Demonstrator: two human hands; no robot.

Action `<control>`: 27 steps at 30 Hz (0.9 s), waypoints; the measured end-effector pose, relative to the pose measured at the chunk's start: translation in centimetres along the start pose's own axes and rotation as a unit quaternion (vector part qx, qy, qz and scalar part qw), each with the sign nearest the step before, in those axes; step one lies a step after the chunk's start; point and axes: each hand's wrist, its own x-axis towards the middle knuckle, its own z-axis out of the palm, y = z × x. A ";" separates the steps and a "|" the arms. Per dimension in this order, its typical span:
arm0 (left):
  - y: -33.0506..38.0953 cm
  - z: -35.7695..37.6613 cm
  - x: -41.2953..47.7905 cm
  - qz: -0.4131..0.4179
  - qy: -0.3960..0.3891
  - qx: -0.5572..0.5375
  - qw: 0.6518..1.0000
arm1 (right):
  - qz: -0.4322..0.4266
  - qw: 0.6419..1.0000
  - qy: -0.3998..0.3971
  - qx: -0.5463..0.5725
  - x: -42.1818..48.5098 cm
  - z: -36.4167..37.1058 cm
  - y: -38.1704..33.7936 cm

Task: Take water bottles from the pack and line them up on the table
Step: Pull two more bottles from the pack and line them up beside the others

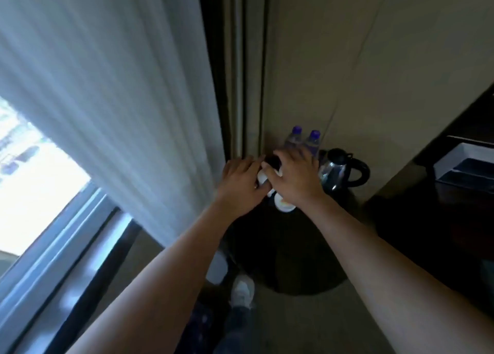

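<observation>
Two water bottles (303, 142) with purple caps stand upright at the far edge of the dark round bench (307, 246), at twelve o'clock from the hands and touching each other. Judging by look, they are thin clear plastic, light, smooth and a bit squashy, so the firmer neck or shoulder is the best hold.

The right hand (294, 182) lies curled over white cups (284, 205) and something dark; the left hand (240, 185) presses in at its nine o'clock. Whether their fingers actually grip anything cannot be told. A kettle (339, 170) sits at three o'clock.
</observation>
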 end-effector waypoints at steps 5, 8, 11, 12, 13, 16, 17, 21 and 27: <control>-4.7 -0.5 -12.1 -0.113 -0.035 0.044 0.992 | -0.041 0.998 -0.018 0.039 -7.8 4.4 -4.8; -8.7 -0.7 -18.7 -0.189 -0.059 0.057 0.978 | -0.047 0.994 -0.080 0.050 -11.3 7.4 -7.0; -12.1 0.0 -23.7 -0.229 -0.064 0.053 0.970 | -0.032 0.988 -0.144 0.039 -14.6 10.5 -8.6; -13.3 0.6 -25.4 -0.239 -0.068 0.043 0.968 | -0.034 0.986 -0.160 0.030 -15.8 11.9 -9.1; -14.5 1.6 -27.2 -0.250 -0.076 0.022 0.965 | -0.038 0.984 -0.173 0.015 -17.0 13.4 -9.6; -18.4 5.5 -32.5 -0.308 -0.095 -0.099 0.941 | -0.033 0.972 -0.231 -0.018 -20.7 18.5 -11.1; -20.1 7.1 -34.1 -0.319 -0.089 -0.122 0.936 | -0.030 0.967 -0.250 -0.026 -21.7 20.7 -11.6; -26.1 13.7 -40.8 -0.354 -0.143 -0.102 0.919 | -0.015 0.937 -0.347 -0.044 -27.0 29.9 -13.2; -31.8 23.2 -47.7 -0.280 -0.269 -0.132 0.912 | -0.044 0.892 -0.448 -0.041 -33.8 43.0 -12.9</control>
